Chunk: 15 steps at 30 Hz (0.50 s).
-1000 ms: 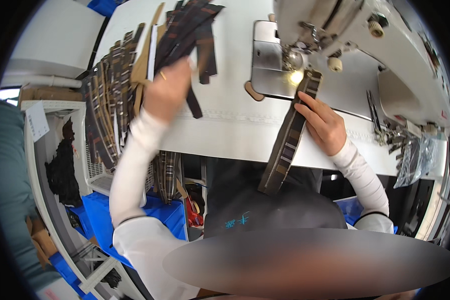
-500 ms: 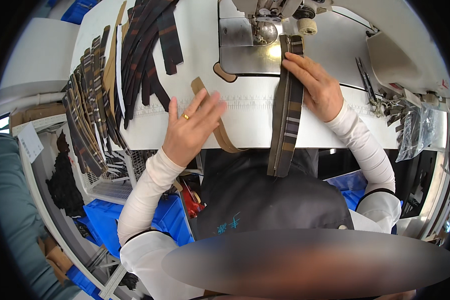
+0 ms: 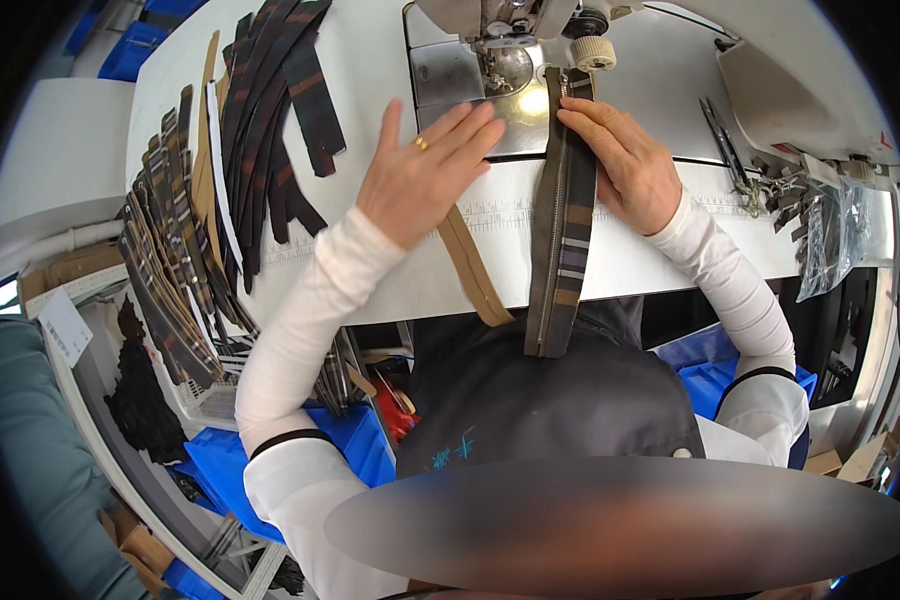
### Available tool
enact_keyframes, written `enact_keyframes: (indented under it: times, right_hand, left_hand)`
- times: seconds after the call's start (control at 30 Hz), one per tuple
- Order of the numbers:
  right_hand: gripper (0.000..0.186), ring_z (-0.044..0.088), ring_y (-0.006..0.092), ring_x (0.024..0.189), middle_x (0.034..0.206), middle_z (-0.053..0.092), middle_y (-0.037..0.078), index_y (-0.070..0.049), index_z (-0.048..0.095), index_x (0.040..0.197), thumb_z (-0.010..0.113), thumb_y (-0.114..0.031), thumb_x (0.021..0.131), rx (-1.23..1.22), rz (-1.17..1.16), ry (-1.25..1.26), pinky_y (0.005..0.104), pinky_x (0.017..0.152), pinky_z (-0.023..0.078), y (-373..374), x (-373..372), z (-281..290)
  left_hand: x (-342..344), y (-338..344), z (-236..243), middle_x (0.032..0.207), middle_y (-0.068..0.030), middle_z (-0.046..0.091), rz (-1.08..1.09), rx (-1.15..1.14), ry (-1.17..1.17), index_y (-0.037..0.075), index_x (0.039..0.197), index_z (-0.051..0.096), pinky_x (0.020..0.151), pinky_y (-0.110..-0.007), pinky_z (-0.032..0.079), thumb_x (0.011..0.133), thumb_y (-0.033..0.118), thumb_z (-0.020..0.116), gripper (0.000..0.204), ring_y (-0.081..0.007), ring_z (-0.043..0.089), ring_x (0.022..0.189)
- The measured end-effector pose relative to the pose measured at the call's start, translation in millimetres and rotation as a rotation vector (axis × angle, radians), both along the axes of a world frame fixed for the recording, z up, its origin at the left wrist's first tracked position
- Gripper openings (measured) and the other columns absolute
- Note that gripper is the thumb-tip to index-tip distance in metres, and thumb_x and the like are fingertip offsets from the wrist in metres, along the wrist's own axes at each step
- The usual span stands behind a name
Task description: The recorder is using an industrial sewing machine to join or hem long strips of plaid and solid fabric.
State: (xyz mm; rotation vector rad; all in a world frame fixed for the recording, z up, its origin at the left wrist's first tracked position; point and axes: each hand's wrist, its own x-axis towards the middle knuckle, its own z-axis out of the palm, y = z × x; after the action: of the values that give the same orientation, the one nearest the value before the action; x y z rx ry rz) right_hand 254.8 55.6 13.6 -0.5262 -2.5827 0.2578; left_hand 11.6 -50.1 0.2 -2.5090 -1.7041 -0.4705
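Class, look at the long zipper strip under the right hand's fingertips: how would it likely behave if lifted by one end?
The zipper strip would probably droop, since it looks like a long, thin fabric band. It seems likely light, being flat and narrow. The row of teeth along its length may make it slightly stiffer than plain cloth.

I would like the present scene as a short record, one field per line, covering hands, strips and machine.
Left hand: spread open above a narrow tan fabric strip; contact unclear
Right hand: fingers on a long dark striped fabric strip with metal zipper
Zipper strip's far end: on the shiny steel plate
Machine: white sewing machine, spot lit
Person's left: fanned dark fabric strips
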Motion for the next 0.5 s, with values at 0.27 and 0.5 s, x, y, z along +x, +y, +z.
enact_keyframes:
  times: [0.27,0.5]
  right_hand:
    - [0.047,0.061,0.0301,0.098,0.112,0.060,0.015,0.003,0.059,0.110,0.063,0.005,0.063,0.065,0.057,0.057,0.0351,0.077,0.054,4.3,-2.9,-0.4]
    - [0.038,0.046,0.0173,0.078,0.083,0.046,0.002,-0.010,0.064,0.111,0.056,-0.017,0.074,0.139,0.338,0.005,0.0285,0.069,0.039,-50.5,-36.3,0.1]
  left_hand:
    - [2.9,24.8,-2.1,0.145,-0.0029,0.038,0.047,0.122,0.015,0.019,0.143,0.035,0.099,-0.065,0.023,0.084,0.047,0.059,0.069,-0.0253,0.038,0.131]
    - [6.8,25.9,-2.8,0.145,-0.0032,0.038,0.228,0.129,0.023,0.019,0.141,0.037,0.100,-0.063,0.022,0.080,0.057,0.057,0.075,-0.0269,0.032,0.135]
